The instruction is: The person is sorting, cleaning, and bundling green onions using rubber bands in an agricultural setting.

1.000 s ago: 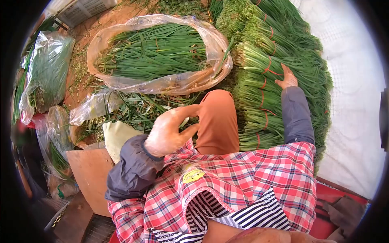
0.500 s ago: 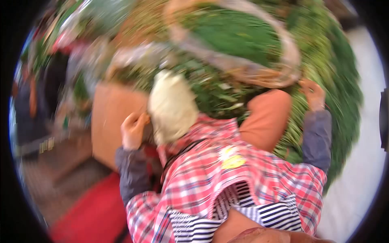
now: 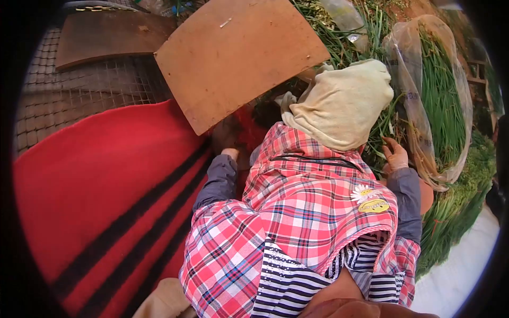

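Observation:
My left hand (image 3: 231,153) reaches down beside my lap, close to the lower edge of a brown board (image 3: 241,58). Only the back of it near the cuff shows; its fingers are lost in shadow. On the other side, my right hand (image 3: 395,155) is by my knee, its fingers partly bent and apart against loose green stalks (image 3: 389,119). I make out nothing held in it. Just beyond it stands a clear plastic bag (image 3: 419,140) with long green leafy stalks (image 3: 442,100) inside. A cream cloth (image 3: 344,103) covers my knee.
Red cloth with black stripes (image 3: 116,175) spreads at my left. Behind it are wire mesh (image 3: 40,100) and a dark brown board (image 3: 108,37). More greens (image 3: 461,201) are heaped at the right, beside a white surface (image 3: 456,281).
The view has swung left, bringing the red cloth and board into fuller sight. My left hand has gone from raised, fingers curled, to low beside my lap. My right hand is now nearer my knee.

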Action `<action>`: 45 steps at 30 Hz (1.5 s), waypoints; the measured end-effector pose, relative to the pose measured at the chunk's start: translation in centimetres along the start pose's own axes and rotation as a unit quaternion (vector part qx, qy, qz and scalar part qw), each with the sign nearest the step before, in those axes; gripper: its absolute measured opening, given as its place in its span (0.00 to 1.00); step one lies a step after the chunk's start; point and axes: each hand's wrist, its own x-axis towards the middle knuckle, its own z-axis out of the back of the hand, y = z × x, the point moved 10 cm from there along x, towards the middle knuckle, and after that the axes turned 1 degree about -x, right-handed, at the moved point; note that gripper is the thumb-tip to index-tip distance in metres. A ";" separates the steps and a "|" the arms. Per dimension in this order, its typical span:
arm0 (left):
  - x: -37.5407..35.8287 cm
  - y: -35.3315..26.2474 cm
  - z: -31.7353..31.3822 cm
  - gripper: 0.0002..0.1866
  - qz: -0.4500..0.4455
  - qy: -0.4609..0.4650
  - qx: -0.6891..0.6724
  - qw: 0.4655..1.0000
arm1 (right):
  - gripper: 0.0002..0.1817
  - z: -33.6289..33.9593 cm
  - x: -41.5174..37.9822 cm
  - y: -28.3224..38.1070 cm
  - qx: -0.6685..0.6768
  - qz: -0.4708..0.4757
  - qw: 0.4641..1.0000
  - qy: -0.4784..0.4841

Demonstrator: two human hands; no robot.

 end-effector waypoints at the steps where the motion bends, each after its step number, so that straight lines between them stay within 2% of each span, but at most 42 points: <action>1: 0.8 0.8 0.3 0.18 0.018 -0.006 -0.028 0.999 | 0.18 -1.2 0.7 -2.8 0.022 -0.008 1.000 0.004; 4: 2.9 3.1 -0.1 0.18 0.093 -0.050 -0.190 0.976 | 0.18 -2.3 0.3 -4.5 0.002 0.004 1.000 -0.002; 7: 3.8 3.1 -3.1 0.18 0.132 -0.078 -0.311 0.938 | 0.18 -2.2 -1.6 -1.8 -0.050 -0.048 0.997 0.030; 11: 5.5 2.1 -6.2 0.18 0.144 -0.083 -0.403 0.900 | 0.17 -2.8 -2.5 0.2 -0.064 -0.059 0.995 0.053; 15: 7.8 1.3 -6.2 0.17 0.138 -0.096 -0.467 0.868 | 0.17 -2.5 -2.5 2.3 -0.112 -0.054 0.990 0.064; 21: 10.2 0.9 -5.6 0.17 0.124 -0.108 -0.539 0.826 | 0.19 -1.6 -2.9 3.7 -0.045 -0.117 0.989 0.075; 24: 9.9 1.6 -5.7 0.17 0.122 -0.114 -0.577 0.800 | 0.19 -1.8 -1.7 2.8 -0.057 -0.039 0.995 0.066; 27: 8.9 2.3 -6.1 0.17 0.121 -0.126 -0.620 0.765 | 0.20 -2.5 -0.1 2.5 -0.124 -0.009 0.989 0.085; 30: 7.9 3.1 -6.1 0.16 0.117 -0.138 -0.655 0.734 | 0.20 -3.3 1.4 4.4 -0.145 -0.022 0.983 0.110; 37: 6.3 4.7 -6.2 0.16 0.110 -0.165 -0.705 0.681 | 0.21 -4.9 4.0 2.4 -0.024 0.031 0.993 0.110; 40: 5.9 5.4 -6.3 0.16 0.111 -0.169 -0.714 0.671 | 0.21 -5.7 2.8 3.1 -0.056 0.008 0.992 0.115; 45: 6.9 3.3 -8.6 0.16 0.127 -0.145 -0.690 0.698 | 0.20 -6.2 0.1 0.7 -0.117 -0.068 0.978 0.158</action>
